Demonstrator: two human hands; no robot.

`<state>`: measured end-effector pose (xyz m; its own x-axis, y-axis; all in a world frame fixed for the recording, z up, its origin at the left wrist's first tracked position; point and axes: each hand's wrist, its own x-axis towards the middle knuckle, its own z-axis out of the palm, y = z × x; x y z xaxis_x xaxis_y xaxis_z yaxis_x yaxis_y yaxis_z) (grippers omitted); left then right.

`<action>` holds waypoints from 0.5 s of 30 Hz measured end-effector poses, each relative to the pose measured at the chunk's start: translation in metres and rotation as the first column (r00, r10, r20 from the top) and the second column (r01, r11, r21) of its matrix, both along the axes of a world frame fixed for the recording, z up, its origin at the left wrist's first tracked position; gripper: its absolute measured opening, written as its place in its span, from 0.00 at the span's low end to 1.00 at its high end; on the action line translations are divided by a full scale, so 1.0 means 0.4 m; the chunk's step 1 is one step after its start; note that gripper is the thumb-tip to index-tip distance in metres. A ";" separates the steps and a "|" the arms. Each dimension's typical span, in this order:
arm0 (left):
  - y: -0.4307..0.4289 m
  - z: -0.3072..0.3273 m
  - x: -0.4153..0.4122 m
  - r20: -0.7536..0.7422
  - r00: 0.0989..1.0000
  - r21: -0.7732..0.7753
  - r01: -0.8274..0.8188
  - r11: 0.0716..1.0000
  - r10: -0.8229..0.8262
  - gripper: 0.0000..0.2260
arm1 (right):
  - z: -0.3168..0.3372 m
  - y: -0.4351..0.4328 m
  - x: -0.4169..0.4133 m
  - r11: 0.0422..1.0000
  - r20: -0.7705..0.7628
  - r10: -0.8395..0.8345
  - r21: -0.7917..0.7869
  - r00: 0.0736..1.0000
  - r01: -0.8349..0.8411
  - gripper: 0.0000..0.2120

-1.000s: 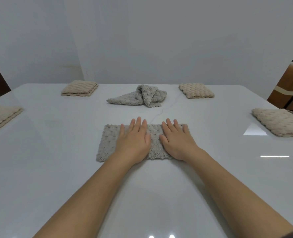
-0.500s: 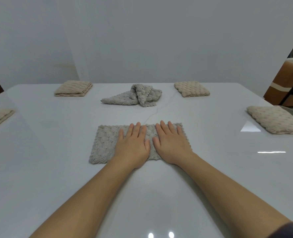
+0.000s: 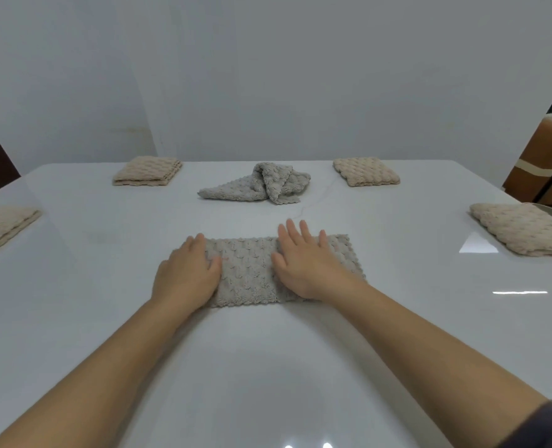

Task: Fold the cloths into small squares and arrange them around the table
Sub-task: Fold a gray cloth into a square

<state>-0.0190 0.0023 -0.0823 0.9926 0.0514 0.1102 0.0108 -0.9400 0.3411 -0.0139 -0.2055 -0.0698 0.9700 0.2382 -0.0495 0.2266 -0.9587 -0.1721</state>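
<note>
Pressing right hand [image 3: 303,266]: flat on long grey nubbly cloth [image 3: 252,273], frame centre.
Left hand [image 3: 187,273]: grips its left end.
Risk: loose pressure lets fold land skewed.

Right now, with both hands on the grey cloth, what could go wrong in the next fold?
1. The left hand seems to grip only the left end of the grey cloth. If it lifts unevenly, the layers may slip and the edges may not align.
2. The right hand lies flat on the right part. If it sits off the middle, the fold may give a rectangle, not a square.
</note>
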 end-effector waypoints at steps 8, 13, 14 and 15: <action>0.026 0.103 0.086 -0.468 0.864 -0.501 -0.432 0.750 0.186 0.13 | -0.064 0.071 -0.011 0.998 0.012 0.058 -0.034 0.998 -0.058 0.31; 0.055 0.120 0.087 -0.697 0.713 -0.340 -0.416 0.843 0.071 0.20 | -0.063 0.071 -0.013 0.998 0.018 0.056 -0.031 0.998 -0.055 0.31; 0.061 0.120 0.085 -0.712 0.700 -0.317 -0.401 0.860 0.064 0.21 | -0.063 0.072 -0.013 0.998 0.019 0.054 -0.032 0.998 -0.053 0.31; 0.064 0.120 0.082 -0.714 0.698 -0.318 -0.386 0.866 0.049 0.20 | -0.063 0.071 -0.014 0.998 0.020 0.052 -0.033 0.998 -0.052 0.31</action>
<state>0.0138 0.0279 -0.0341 0.7397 0.1479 -0.6565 0.5760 -0.6435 0.5040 -0.0195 -0.1770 -0.0950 0.9573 0.2868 -0.0379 0.2794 -0.9506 -0.1355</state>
